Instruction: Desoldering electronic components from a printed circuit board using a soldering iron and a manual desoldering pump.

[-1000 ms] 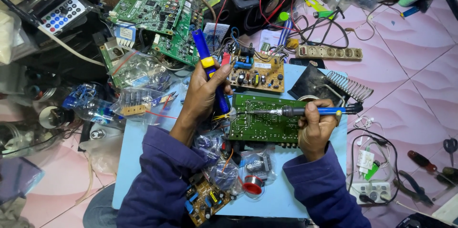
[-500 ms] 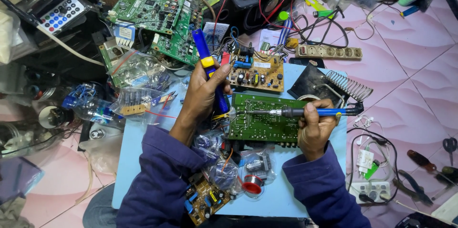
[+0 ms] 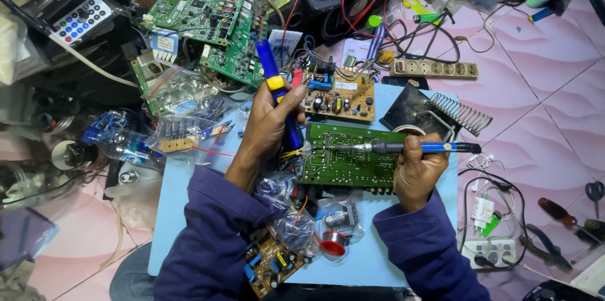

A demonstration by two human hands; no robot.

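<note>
A green circuit board (image 3: 353, 165) lies on a light blue work board (image 3: 183, 213) in front of me. My left hand (image 3: 268, 127) grips a blue and yellow desoldering pump (image 3: 277, 96), its lower end at the green board's left edge. My right hand (image 3: 416, 172) holds a blue-handled soldering iron (image 3: 416, 148) lying level, its tip pointing left over the board toward the pump. Both arms wear dark blue sleeves.
A tan circuit board (image 3: 340, 96) sits just behind, green boards (image 3: 208, 11) farther back left, another small board (image 3: 271, 266) near my body. A solder spool (image 3: 331, 244), plastic bags of parts (image 3: 183, 131), an iron stand with coil (image 3: 457, 112), a power strip (image 3: 435, 68), pliers and screwdriver (image 3: 561, 219) surround the work.
</note>
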